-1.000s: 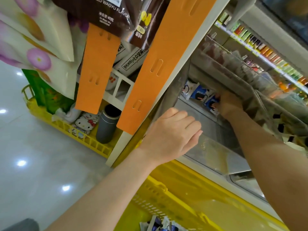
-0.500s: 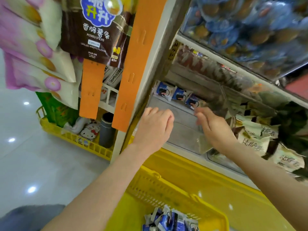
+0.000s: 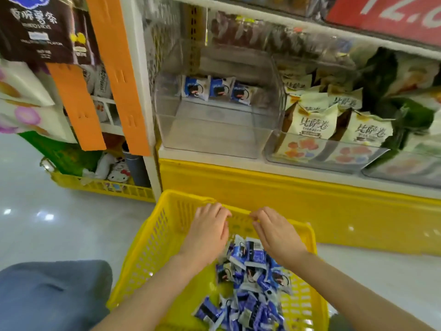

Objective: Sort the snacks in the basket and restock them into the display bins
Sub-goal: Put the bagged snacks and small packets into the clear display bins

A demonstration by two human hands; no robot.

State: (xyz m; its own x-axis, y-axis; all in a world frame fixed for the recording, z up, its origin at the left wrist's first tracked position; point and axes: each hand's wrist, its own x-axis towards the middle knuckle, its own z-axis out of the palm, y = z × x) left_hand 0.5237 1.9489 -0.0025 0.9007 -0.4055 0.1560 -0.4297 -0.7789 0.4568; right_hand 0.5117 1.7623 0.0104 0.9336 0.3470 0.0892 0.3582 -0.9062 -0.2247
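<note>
A yellow plastic basket (image 3: pixel 152 237) stands on the floor below me, holding a heap of several small blue-and-white snack packets (image 3: pixel 248 285). My left hand (image 3: pixel 210 231) and my right hand (image 3: pixel 276 231) hover side by side over the far end of the basket, fingers loosely curled down, nothing visible in either. Above, a clear display bin (image 3: pixel 214 137) on the bottom shelf holds three of the same blue packets (image 3: pixel 216 90) standing in a row at its back.
To the right, a second clear bin (image 3: pixel 322 158) is full of cream snack bags (image 3: pixel 315 123). A yellow shelf base (image 3: pixel 310 201) runs below. Orange hanging strips (image 3: pixel 114 75) and a yellow floor crate (image 3: pixel 100 186) with toys stand at left. My knee (image 3: pixel 52 295) is lower left.
Both hands have come down from the clear bin to the basket. The view has tilted down, so the basket and its packets now fill the lower part.
</note>
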